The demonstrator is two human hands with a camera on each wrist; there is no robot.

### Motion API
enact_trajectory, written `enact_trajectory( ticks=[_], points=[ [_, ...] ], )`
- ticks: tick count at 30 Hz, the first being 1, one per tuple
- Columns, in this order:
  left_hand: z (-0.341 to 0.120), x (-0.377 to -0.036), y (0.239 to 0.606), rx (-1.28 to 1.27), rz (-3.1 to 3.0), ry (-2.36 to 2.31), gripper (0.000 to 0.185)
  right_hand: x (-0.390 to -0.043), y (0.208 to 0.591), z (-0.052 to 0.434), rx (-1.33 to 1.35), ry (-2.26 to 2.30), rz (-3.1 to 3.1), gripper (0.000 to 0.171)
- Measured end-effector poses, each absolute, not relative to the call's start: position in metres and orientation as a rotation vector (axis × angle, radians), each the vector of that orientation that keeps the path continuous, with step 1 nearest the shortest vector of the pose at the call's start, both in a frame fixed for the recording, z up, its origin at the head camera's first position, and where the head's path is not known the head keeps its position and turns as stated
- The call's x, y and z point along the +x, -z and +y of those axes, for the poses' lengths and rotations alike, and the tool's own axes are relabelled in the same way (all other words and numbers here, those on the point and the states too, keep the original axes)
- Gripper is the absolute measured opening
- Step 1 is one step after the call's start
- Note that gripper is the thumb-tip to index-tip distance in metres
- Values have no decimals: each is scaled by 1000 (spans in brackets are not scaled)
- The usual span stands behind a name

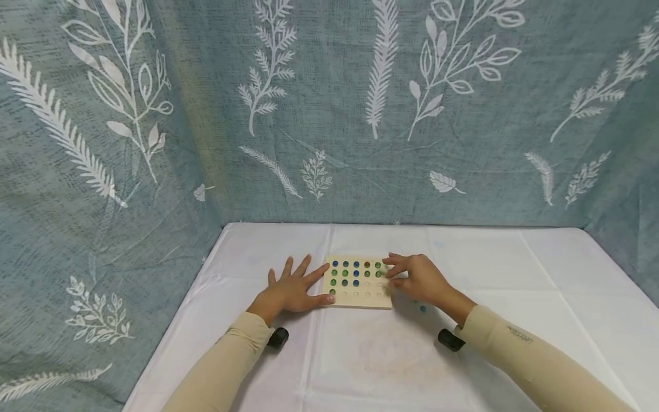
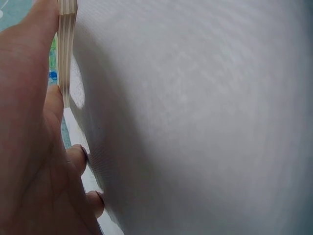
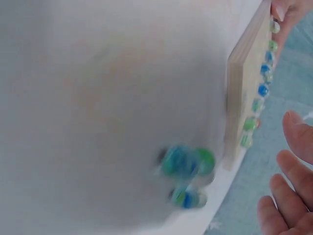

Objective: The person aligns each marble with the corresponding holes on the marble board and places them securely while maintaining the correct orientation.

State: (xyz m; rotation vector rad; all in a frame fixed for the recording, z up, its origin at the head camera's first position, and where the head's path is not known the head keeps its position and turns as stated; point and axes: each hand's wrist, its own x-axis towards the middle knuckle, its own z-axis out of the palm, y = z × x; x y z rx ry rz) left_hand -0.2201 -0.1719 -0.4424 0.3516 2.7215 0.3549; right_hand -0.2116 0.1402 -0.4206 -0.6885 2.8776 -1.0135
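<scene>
Head view: one wooden board (image 1: 360, 303) lies on the white tablecloth (image 1: 329, 360), below the centre of the frame. I count fourteen glass marbles (image 1: 356, 264) seated: five in each of the top two rows, three in the third, one in the fourth. Six bare hollows (image 1: 356, 294) are visible, two in the third row and four in the fourth; filling is, in my judgement, well past half. My left hand (image 1: 293, 289) is spread wide, forefinger and thumb touching the board's left edge, gripping nothing. My right hand (image 1: 424, 280) stands at the right edge with fingers loosely bent and parted; I see no marble between them. At least two loose marbles (image 1: 423, 308) lie below it. Left wrist view: one thumb rests along the board's layered edge at upper left; the marbles there are mere slivers, not countable. Right wrist view: loose marbles lie at lower centre, too blurred to number firmly; the board stands at upper right, my right fingers apart at lower right.
</scene>
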Motion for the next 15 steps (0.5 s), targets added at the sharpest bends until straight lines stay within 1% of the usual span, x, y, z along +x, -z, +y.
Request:
enact_trajectory(
  ticks=[6, 15],
  points=[
    [-173, -218, 441, 349, 2721, -364, 86, -205, 423, 160, -685, 949, 2899, 16],
    [-173, -218, 442, 354, 2716, -367, 86, -190, 428, 186, -870, 842, 2890, 13]
  ],
)
